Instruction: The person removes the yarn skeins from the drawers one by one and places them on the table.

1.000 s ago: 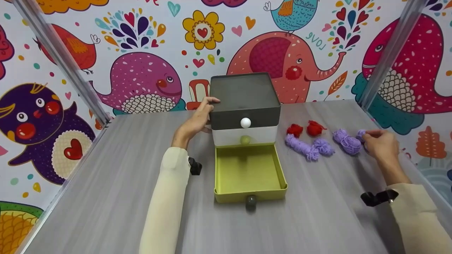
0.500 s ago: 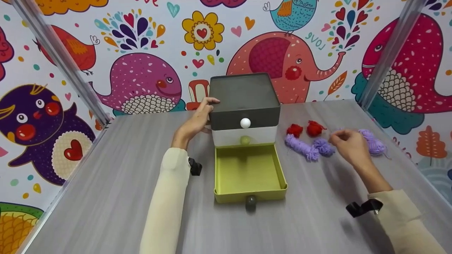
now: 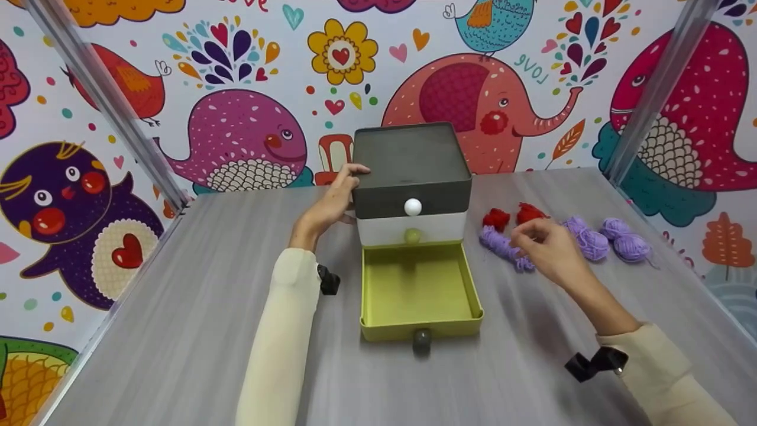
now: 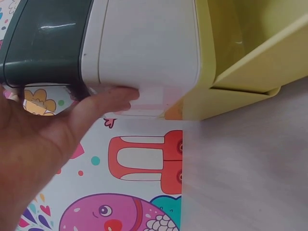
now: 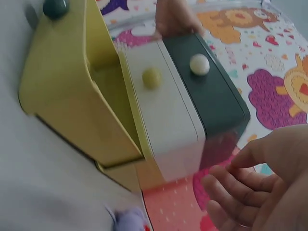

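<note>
My left hand point(image 3: 328, 204) holds the back left of a small stacked drawer cabinet point(image 3: 414, 154). Its fingers bend over the dark top edge, and in the left wrist view the thumb presses the white side point(image 4: 149, 48). A yellow-green drawer point(image 3: 417, 290) is pulled out at the bottom, with nothing visible inside. Over the yarn, my right hand point(image 3: 550, 248) hovers with loosely bent fingers and no object seen between them. It partly covers a purple yarn skein point(image 3: 497, 241) and red yarn point(image 3: 531, 213). Another red yarn bundle point(image 3: 495, 219) lies beside the cabinet.
Further right lie two more purple yarn skeins point(image 3: 591, 242) point(image 3: 630, 245). Grey tabletop point(image 3: 225, 307) surrounds the cabinet. A printed wall point(image 3: 248, 47) stands behind, with metal posts point(image 3: 656, 89) at the corners. The drawer's dark knob point(image 3: 421, 342) juts toward the front.
My right hand has let go of the purple yarn at the far right and moved left over the nearer yarn. That skein now lies on the table. My left hand stays on the cabinet.
</note>
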Demonstrator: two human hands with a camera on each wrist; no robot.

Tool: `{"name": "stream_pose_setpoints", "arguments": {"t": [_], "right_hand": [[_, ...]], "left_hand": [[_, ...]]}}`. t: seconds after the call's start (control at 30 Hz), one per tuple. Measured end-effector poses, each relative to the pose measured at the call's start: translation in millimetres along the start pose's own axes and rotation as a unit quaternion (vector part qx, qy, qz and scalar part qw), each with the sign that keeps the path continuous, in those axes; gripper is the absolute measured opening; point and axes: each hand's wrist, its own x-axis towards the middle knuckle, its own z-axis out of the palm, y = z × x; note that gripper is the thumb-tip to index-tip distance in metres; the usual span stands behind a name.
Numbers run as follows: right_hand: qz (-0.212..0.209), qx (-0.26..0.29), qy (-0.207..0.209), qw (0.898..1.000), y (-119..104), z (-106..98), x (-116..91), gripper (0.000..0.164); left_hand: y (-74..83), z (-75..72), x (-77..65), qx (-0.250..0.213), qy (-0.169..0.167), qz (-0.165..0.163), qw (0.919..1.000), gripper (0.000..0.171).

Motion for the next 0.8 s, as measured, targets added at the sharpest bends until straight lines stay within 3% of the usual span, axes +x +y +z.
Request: {"name": "stream_pose_setpoints", "arguments": {"t": [0.33, 0.53, 0.8], "right_hand": [[-0.021, 0.092, -0.010, 0.996, -9, 41, -12, 0.022], [-0.021, 0.136, -0.040, 0.990, -15, 54, -20, 0.028], [-0.009, 0.136, -0.112, 0.984, -25, 66, -36, 0.040]], "left_hand": [[0.9, 1.0, 0.6, -0.006, 0.000, 0.000, 1.0000, 0.034], [0.9, 0.6, -0.2, -0.007, 0.000, -0.001, 1.0000, 0.033], [0.1, 0.5, -0.6, -0.004, -0.001, -0.002, 1.0000, 0.033]]}}
